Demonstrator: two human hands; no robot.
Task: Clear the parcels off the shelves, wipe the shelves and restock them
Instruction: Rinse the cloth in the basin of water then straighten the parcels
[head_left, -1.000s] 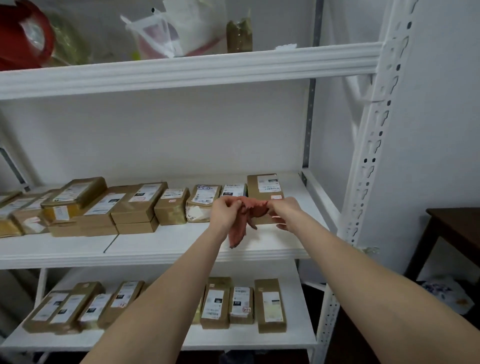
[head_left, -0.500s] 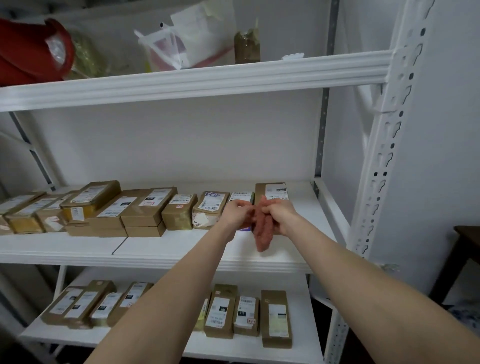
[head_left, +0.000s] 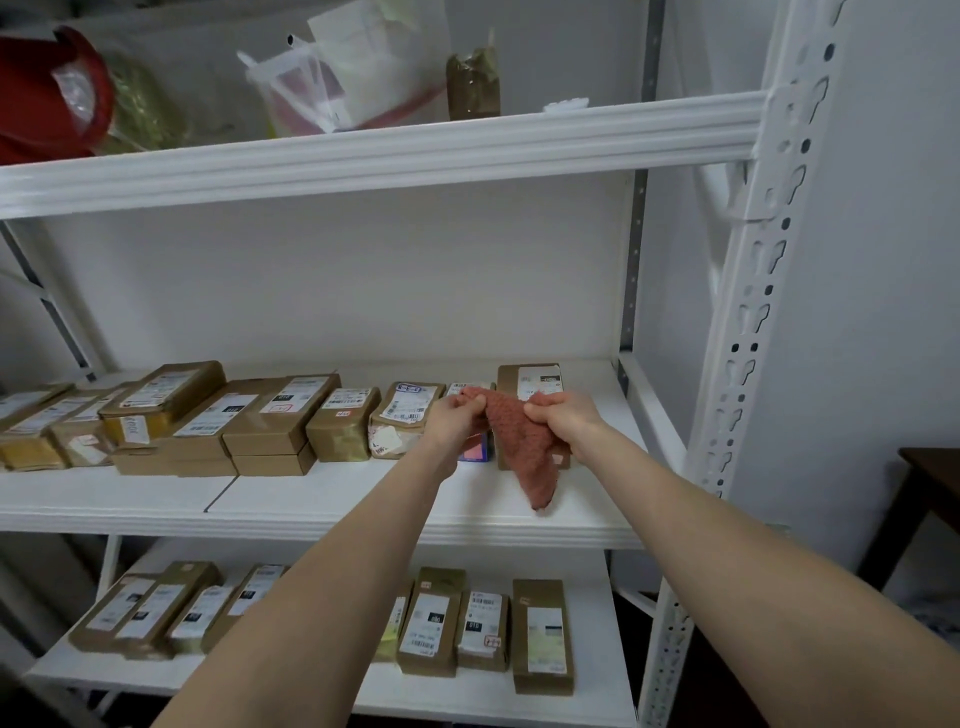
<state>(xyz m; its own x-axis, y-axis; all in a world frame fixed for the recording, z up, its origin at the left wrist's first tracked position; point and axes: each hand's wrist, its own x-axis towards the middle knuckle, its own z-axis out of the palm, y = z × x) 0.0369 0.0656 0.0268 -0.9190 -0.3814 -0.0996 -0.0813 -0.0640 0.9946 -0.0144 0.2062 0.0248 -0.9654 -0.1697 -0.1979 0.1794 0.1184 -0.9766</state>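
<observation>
Both hands, the left hand (head_left: 453, 423) and the right hand (head_left: 563, 418), are pinching a bumpy pink knitted cloth (head_left: 519, 447) over the white middle shelf (head_left: 363, 499). Its hanging corner could be catching the brown cardboard parcels (head_left: 270, 415) behind. Half a second ago it was bunched; now it is spreading.

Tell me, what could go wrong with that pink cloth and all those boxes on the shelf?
Both hands, left hand and right hand, hold the pink cloth stretched above the middle shelf, and the parcels are not yet cleared off it. Wiping now might shove boxes into each other or off the shelf. The cloth's hanging corner could also snag the small parcel behind it and drag it.
</observation>
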